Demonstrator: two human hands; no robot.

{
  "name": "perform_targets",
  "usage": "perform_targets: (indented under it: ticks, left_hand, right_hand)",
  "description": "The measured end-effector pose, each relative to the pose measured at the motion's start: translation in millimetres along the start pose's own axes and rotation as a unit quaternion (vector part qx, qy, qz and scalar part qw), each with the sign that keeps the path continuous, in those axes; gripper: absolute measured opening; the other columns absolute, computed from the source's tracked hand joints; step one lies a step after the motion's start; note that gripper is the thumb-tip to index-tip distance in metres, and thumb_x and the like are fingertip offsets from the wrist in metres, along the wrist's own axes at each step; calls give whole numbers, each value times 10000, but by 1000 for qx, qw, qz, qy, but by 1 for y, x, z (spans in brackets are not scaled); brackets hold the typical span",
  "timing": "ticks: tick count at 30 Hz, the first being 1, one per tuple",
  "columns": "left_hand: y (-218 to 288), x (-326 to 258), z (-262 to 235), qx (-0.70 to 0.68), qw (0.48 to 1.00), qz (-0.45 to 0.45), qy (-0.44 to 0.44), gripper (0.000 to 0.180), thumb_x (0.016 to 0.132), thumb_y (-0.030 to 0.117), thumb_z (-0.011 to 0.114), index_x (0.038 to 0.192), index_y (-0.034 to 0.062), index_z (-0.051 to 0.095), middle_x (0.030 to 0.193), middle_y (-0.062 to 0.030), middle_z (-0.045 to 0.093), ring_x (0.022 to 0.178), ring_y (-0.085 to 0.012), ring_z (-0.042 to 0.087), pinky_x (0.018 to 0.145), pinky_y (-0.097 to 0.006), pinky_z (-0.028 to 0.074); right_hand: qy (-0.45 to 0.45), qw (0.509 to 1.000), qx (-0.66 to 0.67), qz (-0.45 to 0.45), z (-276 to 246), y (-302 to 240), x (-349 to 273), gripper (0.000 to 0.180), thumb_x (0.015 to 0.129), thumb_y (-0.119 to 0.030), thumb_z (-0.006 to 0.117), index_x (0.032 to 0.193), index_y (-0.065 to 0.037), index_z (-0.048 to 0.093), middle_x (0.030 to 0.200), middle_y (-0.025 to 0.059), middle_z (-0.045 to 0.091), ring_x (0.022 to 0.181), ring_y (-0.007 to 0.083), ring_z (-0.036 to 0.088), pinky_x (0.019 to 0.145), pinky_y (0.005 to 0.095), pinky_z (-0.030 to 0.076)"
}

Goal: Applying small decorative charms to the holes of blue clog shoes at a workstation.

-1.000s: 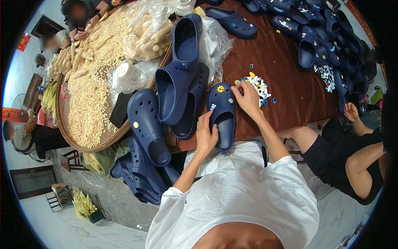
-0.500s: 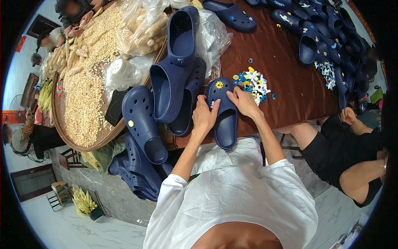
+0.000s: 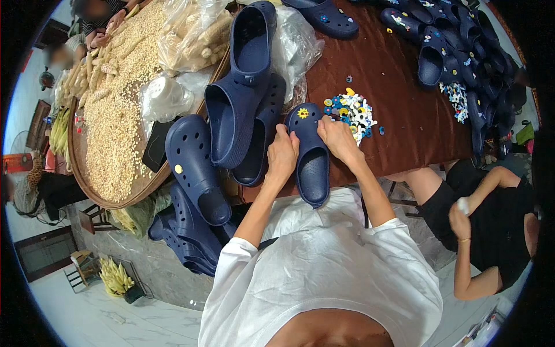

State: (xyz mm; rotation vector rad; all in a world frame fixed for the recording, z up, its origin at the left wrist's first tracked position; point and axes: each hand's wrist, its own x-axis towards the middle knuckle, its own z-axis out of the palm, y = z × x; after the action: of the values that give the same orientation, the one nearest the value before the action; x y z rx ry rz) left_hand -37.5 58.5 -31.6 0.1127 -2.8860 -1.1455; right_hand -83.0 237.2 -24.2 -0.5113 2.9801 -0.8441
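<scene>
A navy blue clog (image 3: 313, 176) lies at the table's front edge, its toe pointing away from me and its heel over my lap. A yellow sun-shaped charm (image 3: 302, 113) sits on its toe. My left hand (image 3: 281, 155) is closed at the clog's left side, the thumb against its upper. On the other side my right hand (image 3: 340, 140) grips the edge of the upper, fingertips curled and partly hidden. Just beyond that hand lies a heap of small white, blue and yellow charms (image 3: 359, 114).
Stacked navy clogs (image 3: 197, 168) stand close on my left, by a round tray (image 3: 74, 151) of corn kernels. Decorated clogs (image 3: 431, 56) crowd the far right of the brown-covered table (image 3: 399, 139). A seated person in black (image 3: 500, 202) holds something white at my right.
My left thumb has drawn back to the clog's left edge, and my right fingers have curled in more. The person on my right has brought both hands together around something white.
</scene>
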Motion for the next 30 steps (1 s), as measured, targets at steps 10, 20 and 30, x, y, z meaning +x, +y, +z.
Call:
perform_targets:
  ticks: [10, 20, 30]
  left_hand:
    - [-7, 4, 1, -30, 997, 68, 16, 119, 968, 75, 512, 1027, -11, 454, 891, -272, 625, 809, -477, 643, 687, -546, 513]
    - [-9, -13, 4, -117, 990, 44, 58, 216, 989, 212, 593, 1014, 22, 495, 771, -167, 571, 641, -336, 586, 613, -441, 477]
    - [-4, -13, -7, -115, 990, -75, -13, 435, 922, 406, 685, 931, 25, 475, 627, -133, 544, 593, -302, 596, 589, -418, 471]
  right_hand:
    - [67, 997, 33, 10, 18, 22, -9, 298, 1039, -239, 462, 941, 18, 576, 672, 219, 642, 598, 389, 657, 569, 486, 522]
    - [96, 925, 287, 229, 8, 40, -21, 265, 1052, -242, 419, 983, -28, 559, 646, 72, 584, 502, 167, 596, 435, 321, 485]
    - [143, 973, 152, 99, 1, 43, -17, 212, 1013, -228, 547, 1013, -25, 608, 865, 152, 685, 731, 277, 671, 719, 393, 531]
